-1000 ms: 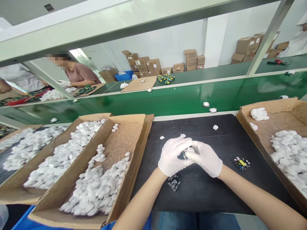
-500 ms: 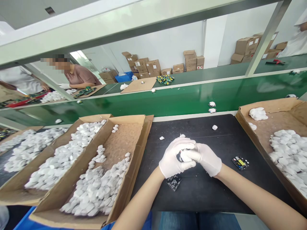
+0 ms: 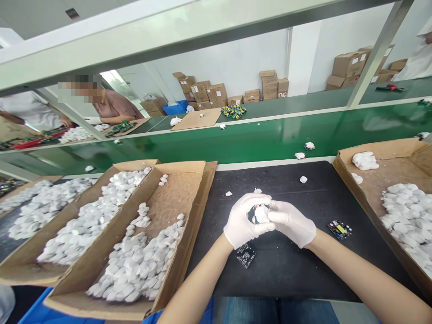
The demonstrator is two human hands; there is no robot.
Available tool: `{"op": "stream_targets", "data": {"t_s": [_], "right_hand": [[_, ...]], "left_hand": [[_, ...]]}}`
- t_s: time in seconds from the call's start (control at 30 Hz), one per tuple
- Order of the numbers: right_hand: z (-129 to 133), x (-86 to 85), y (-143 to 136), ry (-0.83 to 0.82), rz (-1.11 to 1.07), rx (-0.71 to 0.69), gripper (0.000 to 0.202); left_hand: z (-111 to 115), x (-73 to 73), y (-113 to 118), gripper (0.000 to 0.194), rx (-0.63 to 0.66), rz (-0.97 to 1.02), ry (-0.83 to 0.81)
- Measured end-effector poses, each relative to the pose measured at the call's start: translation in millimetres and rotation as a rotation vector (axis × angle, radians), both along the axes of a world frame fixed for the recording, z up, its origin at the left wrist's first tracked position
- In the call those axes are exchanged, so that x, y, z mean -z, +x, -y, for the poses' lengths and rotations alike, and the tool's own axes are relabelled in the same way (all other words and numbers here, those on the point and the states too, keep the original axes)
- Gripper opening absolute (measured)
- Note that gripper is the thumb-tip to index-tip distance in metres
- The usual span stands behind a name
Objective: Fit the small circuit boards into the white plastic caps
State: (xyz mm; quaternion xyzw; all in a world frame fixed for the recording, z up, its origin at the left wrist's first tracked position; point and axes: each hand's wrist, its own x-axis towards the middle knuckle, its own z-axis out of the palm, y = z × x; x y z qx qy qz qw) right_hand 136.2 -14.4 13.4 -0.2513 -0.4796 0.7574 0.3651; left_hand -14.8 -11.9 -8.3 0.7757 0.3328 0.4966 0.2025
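Observation:
In white gloves, both my hands meet over the black mat point(image 3: 290, 274). My left hand point(image 3: 238, 222) is closed around the edges of a small circuit board point(image 3: 254, 218), mostly hidden by fingers. A white putty-like lump point(image 3: 262, 213) covers the board's visible face. My right hand point(image 3: 292, 222) has its thumb and fingers closed against the lump's right side. Below my left wrist lies a dark circuit board point(image 3: 245, 255). To the right of my right hand is another board point(image 3: 339, 229) with a yellow part, face up.
Cardboard trays of white lumps stand left point(image 3: 199, 202) and right point(image 3: 354, 191). Loose white lumps point(image 3: 303, 179) lie on the mat. Beyond it, a green conveyor point(image 3: 256, 148) carries boards with white lumps point(image 3: 309, 146). Two people are across the line at left, another at far right.
My right fingers have shifted on the white lump, and more of it and the board now shows. On the green conveyor, the boards have moved slightly right.

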Motion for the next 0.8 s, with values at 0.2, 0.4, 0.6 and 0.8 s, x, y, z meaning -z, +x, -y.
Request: {"op": "stream_targets", "data": {"t_s": [0.2, 0.4, 0.6, 0.8], "right_hand": [[1, 0.7, -2, 0.013, 0.215, 0.113, 0.013], [4, 1.4, -5, -0.034, 0.118, 0.107, 0.017], [4, 0.0, -4, -0.055, 0.161, 0.094, 0.013], [2, 6.3, -2, -0.221, -0.101, 0.085, 0.03]], "left_hand": [[1, -1.1, 5, 0.038, 0.024, -0.026, 0.057], [3, -8.0, 2, 0.04, 0.096, -0.051, -0.012], [1, -3.1, -2, 0.042, 0.126, -0.09, -0.007], [-2, 2.1, -3, 0.05, 0.044, -0.087, -0.029]]}}
